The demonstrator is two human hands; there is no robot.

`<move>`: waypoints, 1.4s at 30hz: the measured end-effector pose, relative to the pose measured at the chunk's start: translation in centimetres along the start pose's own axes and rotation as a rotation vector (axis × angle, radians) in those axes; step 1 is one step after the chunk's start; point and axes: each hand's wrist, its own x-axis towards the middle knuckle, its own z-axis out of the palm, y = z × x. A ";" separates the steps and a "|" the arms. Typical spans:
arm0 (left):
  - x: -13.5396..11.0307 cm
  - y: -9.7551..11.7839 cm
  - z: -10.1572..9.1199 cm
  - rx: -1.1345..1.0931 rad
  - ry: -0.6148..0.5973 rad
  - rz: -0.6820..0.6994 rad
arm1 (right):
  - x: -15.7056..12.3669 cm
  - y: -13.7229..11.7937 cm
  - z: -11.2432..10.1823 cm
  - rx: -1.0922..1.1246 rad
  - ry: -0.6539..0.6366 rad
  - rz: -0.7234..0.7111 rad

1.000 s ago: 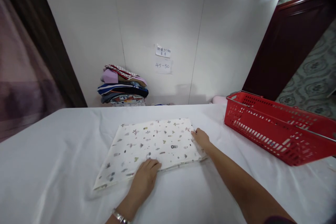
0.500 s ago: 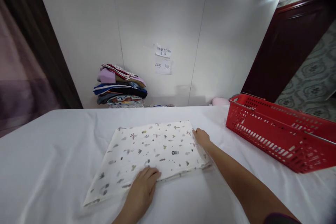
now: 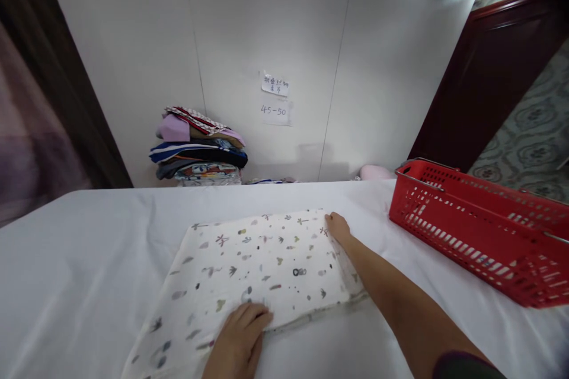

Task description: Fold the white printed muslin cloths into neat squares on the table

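Observation:
A white cloth with small printed leaves and shapes (image 3: 262, 266) lies folded into a broad, flat piece on the white-covered table. My left hand (image 3: 242, 331) rests palm down on its near edge, fingers lying over the fabric. At the far right, my right hand (image 3: 338, 227) is closed on the cloth's side edge, close to the corner. Its fingertips grip the fabric there, partly hidden from view. Along the right side and the near edge, the layers sit slightly uneven.
To the right stands a red plastic basket (image 3: 462, 225) with metal handles. A stack of folded clothes (image 3: 200, 148) is beyond the table's far edge at left, against the white wall. A pink item (image 3: 376, 173) shows behind the table. Paper notes (image 3: 275, 112) hang on the wall.
My right hand has moved slightly up along the cloth's right edge toward the far corner. The left hand stays at the near edge. The camera view has shifted a little.

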 end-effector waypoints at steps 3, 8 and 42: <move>-0.1 -0.3 0.2 -0.003 0.013 0.002 | 0.9 0.1 -0.1 0.009 -0.024 0.003; -0.3 -0.7 0.9 -0.018 0.051 0.031 | 2.1 -0.7 0.2 -0.013 -0.025 0.028; 0.0 2.8 -1.1 0.093 -0.222 -0.099 | -10.6 -0.5 5.1 -0.229 0.011 -0.692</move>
